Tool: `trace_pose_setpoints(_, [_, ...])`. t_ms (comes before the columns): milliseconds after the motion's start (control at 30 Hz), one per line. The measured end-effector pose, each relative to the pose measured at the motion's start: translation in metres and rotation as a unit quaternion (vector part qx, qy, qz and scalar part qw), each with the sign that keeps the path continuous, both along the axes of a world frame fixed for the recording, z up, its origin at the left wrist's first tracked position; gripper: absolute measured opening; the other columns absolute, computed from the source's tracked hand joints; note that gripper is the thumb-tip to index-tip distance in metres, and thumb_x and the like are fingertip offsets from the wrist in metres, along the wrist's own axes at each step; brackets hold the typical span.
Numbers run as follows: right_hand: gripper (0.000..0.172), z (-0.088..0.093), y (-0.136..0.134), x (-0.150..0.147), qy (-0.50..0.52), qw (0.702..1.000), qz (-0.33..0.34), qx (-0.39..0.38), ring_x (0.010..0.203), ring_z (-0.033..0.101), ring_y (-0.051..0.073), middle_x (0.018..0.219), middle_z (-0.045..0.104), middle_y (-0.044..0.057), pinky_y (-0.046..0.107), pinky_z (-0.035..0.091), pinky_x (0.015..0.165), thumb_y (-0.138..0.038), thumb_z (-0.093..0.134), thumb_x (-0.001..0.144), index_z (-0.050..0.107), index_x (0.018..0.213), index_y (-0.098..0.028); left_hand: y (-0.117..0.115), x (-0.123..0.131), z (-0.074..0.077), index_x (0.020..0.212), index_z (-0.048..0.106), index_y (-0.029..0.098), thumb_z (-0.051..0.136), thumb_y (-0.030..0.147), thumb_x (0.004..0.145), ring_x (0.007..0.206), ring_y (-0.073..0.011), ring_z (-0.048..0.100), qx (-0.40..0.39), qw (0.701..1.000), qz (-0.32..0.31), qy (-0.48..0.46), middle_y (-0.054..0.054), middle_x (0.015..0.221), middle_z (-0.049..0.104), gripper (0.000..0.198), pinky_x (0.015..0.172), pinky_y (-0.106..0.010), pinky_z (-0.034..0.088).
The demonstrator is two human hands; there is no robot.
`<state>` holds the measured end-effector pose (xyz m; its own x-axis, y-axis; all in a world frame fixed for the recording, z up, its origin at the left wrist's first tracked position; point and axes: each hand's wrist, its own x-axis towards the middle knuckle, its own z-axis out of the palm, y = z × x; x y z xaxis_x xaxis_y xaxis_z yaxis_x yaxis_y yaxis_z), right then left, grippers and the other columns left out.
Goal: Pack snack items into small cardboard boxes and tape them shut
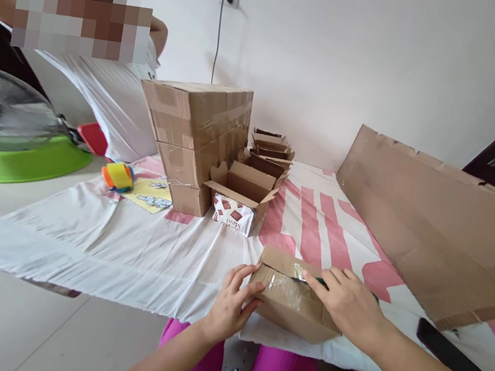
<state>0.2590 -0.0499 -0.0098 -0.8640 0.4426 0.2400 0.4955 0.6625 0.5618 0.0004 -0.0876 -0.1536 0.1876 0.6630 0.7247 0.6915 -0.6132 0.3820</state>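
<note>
Far left of the frame, a fan [4,108] in a green housing sits on the floor, well apart from the work; behind it, upper left, a second person in a white shirt [103,98] bends away. Left of centre on the white-and-pink sheet [97,238] lies an orange and yellow tape roll [118,176], next to a stack of taped boxes [196,141] and, just right of that, an open carton [241,194] with more open ones behind.

Bottom centre: the left hand [231,303] grips the left end of a small cardboard box [291,299], fingers curled over its edge, thumb on the side. The box rests at the near edge of the sheet, tilted a little, with clear tape across its top seam. The right hand [350,307] lies flat on the box top, fingers pressing along the tape; something green shows under it, too hidden to name, so whether it clutches anything can't be told.

Risks, judged: the box sits close to the sheet's edge and could slide off toward the lap if the left grip loosens. Uneven pressing could wrinkle the tape or leave the flap gapped.

Right side, a big flat cardboard sheet [436,218] leans near the right arm; an elbow bump could topple it. A dark flat object [454,356] lies lower right.
</note>
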Motion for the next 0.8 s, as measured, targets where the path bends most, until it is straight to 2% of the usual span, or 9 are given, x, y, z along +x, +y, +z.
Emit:
trace_pose_setpoints(133, [0.052,0.007,-0.006,0.011,-0.027,1.000,-0.009,0.008,0.070,0.051,0.019,0.076,0.059,0.005,0.034,0.033,0.065,0.002,0.046,0.076,0.060,0.122,-0.017,-0.001,0.000,0.002,0.114,0.055,0.024,0.057,0.013,0.086,0.117,-0.0263,0.045,0.004,1.000,0.016,0.009,-0.011,0.131,0.047,0.030,0.092,-0.045,0.048])
trace_pose_setpoints(267, [0.051,0.011,-0.008,0.034,-0.051,0.998,-0.034,0.010,0.070,0.052,0.020,0.075,0.059,0.005,0.035,0.033,0.064,0.003,0.046,0.073,0.062,0.117,-0.017,-0.002,0.001,0.002,0.115,0.053,0.025,0.057,0.013,0.087,0.116,-0.0268,0.044,0.001,1.000,0.024,0.013,-0.011,0.131,0.046,0.031,0.091,-0.046,0.049])
trace_pose_setpoints(433, [0.051,0.011,-0.011,0.068,-0.013,0.998,-0.066,-0.015,0.069,0.055,0.017,0.077,0.060,0.002,0.032,0.037,0.065,0.004,0.045,0.077,0.061,0.118,-0.021,-0.007,0.004,0.003,0.114,0.052,0.024,0.055,0.009,0.087,0.116,-0.0263,0.045,-0.021,0.999,0.011,-0.025,-0.011,0.129,0.046,0.031,0.092,-0.046,0.048])
trace_pose_setpoints(533, [0.046,0.006,-0.013,0.083,0.036,0.995,-0.086,-0.040,0.070,0.057,0.017,0.080,0.061,0.002,0.031,0.041,0.065,-0.003,0.042,0.085,0.060,0.121,-0.024,-0.015,0.007,0.002,0.122,0.047,0.023,0.054,0.009,0.087,0.116,-0.0256,0.047,-0.006,0.995,-0.018,-0.095,-0.011,0.120,0.051,0.039,0.094,-0.047,0.047])
trace_pose_setpoints(633, [0.040,-0.002,-0.013,0.095,0.084,0.987,-0.117,-0.069,0.072,0.060,0.017,0.084,0.063,0.003,0.031,0.046,0.064,-0.015,0.041,0.092,0.056,0.127,-0.025,-0.024,0.009,0.002,0.133,0.038,0.022,0.054,0.009,0.087,0.110,-0.0232,0.052,0.009,0.987,-0.031,-0.158,-0.011,0.112,0.055,0.051,0.088,-0.041,0.051])
trace_pose_setpoints(700, [0.040,-0.008,-0.010,0.100,0.118,0.979,-0.142,-0.090,0.074,0.063,0.018,0.089,0.066,0.003,0.031,0.049,0.065,-0.023,0.043,0.094,0.052,0.132,-0.026,-0.027,0.010,0.004,0.131,0.043,0.022,0.051,0.007,0.088,0.102,-0.0211,0.055,0.011,0.987,-0.044,-0.152,-0.009,0.106,0.059,0.047,0.084,-0.038,0.051])
trace_pose_setpoints(800, [0.043,-0.021,-0.004,0.105,0.179,0.960,-0.179,-0.121,0.080,0.067,0.019,0.099,0.069,0.004,0.030,0.052,0.063,-0.032,0.045,0.094,0.047,0.137,-0.027,-0.027,0.008,0.008,0.113,0.056,0.024,0.044,0.006,0.090,0.096,-0.0200,0.056,0.018,0.991,-0.088,-0.100,-0.006,0.096,0.064,0.032,0.084,-0.039,0.050])
